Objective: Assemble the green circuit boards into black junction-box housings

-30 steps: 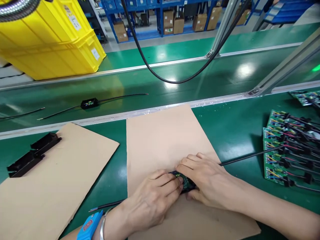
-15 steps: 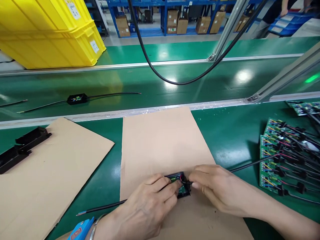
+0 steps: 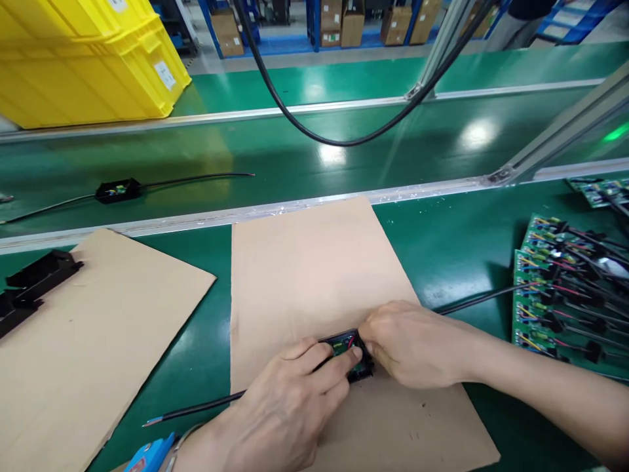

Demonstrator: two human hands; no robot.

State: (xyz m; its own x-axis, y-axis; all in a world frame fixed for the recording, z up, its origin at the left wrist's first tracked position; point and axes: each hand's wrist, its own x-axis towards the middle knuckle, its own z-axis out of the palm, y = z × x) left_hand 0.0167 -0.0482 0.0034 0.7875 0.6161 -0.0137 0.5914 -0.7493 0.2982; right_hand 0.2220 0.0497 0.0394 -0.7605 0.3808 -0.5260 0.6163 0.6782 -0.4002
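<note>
A small black case (image 3: 362,370) with a green circuit board and a red wire inside lies on the middle cardboard sheet (image 3: 314,269). My left hand (image 3: 299,393) grips the case from the left, fingers over the board. At the case's right end, my right hand (image 3: 407,341) is closed, its fingertips pressed against the end where the cable enters; the cable there is mostly hidden by the hand. One black cable (image 3: 201,407) with stripped wire ends comes out on the left under my left hand. Another black cable (image 3: 484,299) runs right from behind my right hand.
Several wired circuit boards (image 3: 531,295) are piled at the right. Black cases (image 3: 44,272) sit on the left cardboard (image 3: 122,308). A wired case (image 3: 118,190) lies on the green belt (image 3: 295,157). Yellow bins (image 3: 98,78) stand behind; a black cable (image 3: 344,142) hangs above.
My right hand has moved slightly left and up, closer against the case's end, its fingers more curled. My left hand stays on the case. The view has shifted a little.
</note>
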